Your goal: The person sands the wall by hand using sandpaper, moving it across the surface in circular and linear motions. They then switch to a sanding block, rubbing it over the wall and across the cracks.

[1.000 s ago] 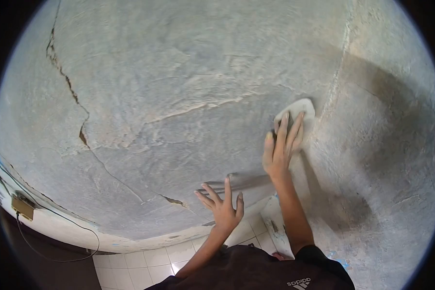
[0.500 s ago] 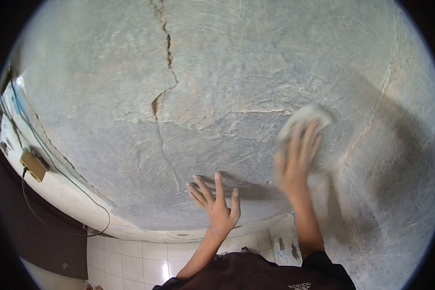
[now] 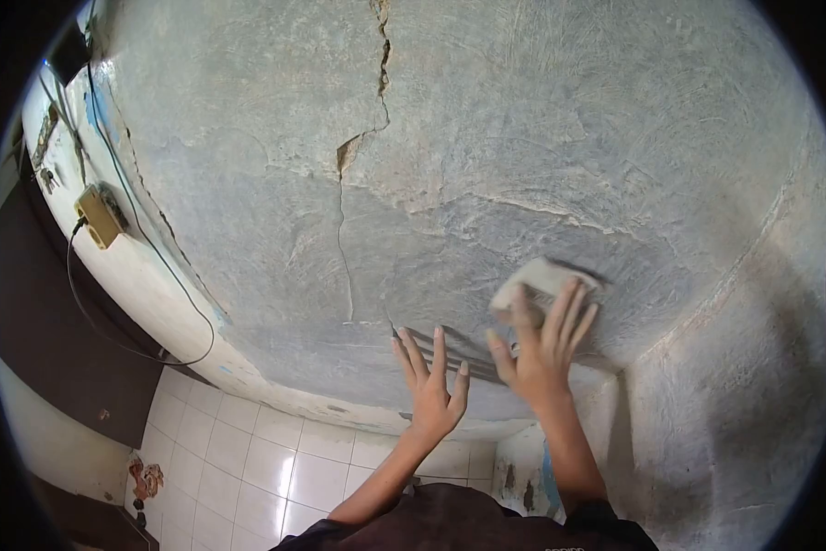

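Note:
Under the fingers of my right hand point(image 3: 543, 363) is a pale, flat sheet or pad point(image 3: 543, 274), pressed against the rough grey plaster wall point(image 3: 523, 138). Motion blur hides whether it is sandpaper or cloth. The fingers lie over its lower part, and its top edge shows beyond them. To the left, my left hand point(image 3: 436, 395) is open with its fingers spread, fingertips at the wall, holding nothing. A jagged crack point(image 3: 384, 69) runs down the plaster, thinning to a fine line above and left of this hand.
At the left, a yellowish socket box point(image 3: 99, 218) with a plugged-in dark cable point(image 3: 181, 365) sits on a white wall strip. White floor tiles point(image 3: 220, 459) lie below. A wall corner point(image 3: 707, 308) stands at right. Something orange-brown point(image 3: 147, 479) lies at lower left.
My right hand and the pale pad have moved down and slightly left across the wall, closer to my left hand. The camera view has shifted, showing more floor. My left hand stays spread.

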Tool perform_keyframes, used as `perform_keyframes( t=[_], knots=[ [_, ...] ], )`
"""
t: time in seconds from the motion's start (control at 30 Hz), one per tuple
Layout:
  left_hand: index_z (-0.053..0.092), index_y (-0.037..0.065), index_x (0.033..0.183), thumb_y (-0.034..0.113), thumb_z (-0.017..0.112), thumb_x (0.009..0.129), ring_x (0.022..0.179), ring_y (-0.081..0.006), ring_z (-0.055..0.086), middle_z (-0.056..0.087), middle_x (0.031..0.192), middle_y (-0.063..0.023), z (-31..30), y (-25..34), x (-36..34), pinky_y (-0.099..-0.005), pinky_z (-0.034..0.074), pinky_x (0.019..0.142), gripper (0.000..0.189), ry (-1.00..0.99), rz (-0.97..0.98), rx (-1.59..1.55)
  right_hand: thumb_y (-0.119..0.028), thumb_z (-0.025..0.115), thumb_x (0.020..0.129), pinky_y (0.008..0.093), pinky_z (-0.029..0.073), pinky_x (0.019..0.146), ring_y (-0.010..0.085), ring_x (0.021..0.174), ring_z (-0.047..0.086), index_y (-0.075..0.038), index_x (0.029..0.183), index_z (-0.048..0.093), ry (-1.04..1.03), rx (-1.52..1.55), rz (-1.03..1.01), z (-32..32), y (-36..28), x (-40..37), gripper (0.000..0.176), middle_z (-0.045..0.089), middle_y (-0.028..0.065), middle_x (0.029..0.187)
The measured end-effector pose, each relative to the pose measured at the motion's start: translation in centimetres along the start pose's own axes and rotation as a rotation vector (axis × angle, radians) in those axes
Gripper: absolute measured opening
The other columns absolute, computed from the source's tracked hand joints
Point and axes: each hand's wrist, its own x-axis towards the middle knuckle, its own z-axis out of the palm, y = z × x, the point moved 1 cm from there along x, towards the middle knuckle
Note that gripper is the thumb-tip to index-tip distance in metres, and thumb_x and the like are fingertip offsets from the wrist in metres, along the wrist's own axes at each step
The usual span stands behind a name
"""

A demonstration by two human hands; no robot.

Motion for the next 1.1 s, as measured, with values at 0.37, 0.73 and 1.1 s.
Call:
perform_keyframes(
  t=[0.37, 0.73, 1.1],
  knots=[
    [0.021, 0.007, 0.155, 0.02, 0.055, 0.096, 0.145, -0.0515, -0.006, -0.008, 0.157, -0.0329, -0.7, 0.9, 0.8, -0.0595, 0.006, 0.114, 0.069, 0.025, -0.062, 0.064, -0.061, 0.037, 0.097, 0.0716, 0.001, 0.11, 0.0483, 0.146, 0.009, -0.032, 0.149, 0.039, -0.054, -0.117, -0.159, -3.1, 0.0, 6.4, 0.06, 0.007, 0.0294, 0.158],
    [0.025, 0.007, 0.154, 0.02, 0.053, 0.098, 0.146, -0.0489, -0.005, -0.006, 0.16, -0.0267, -7.9, -3.5, 3.3, -0.0591, 0.007, 0.115, 0.064, 0.111, -0.107, 0.09, -0.052, 0.044, 0.096, 0.0707, 0.005, 0.111, 0.0473, 0.146, 0.015, -0.025, 0.148, 0.043, 0.152, -0.064, -0.067, -3.8, -3.1, 9.5, 0.058, 0.016, 0.0306, 0.157],
    [0.038, 0.016, 0.15, 0.027, 0.051, 0.099, 0.142, -0.0548, 0.008, 0.011, 0.16, -0.0249, -20.6, -12.8, 6.0, -0.0608, 0.011, 0.114, 0.054, 0.101, -0.004, 0.198, -0.048, 0.056, 0.091, 0.073, 0.009, 0.109, 0.0463, 0.145, 0.018, -0.023, 0.148, 0.043, 0.013, -0.111, -0.157, -1.2, -15.2, 10.7, 0.064, 0.019, 0.0317, 0.155]
  ],
)
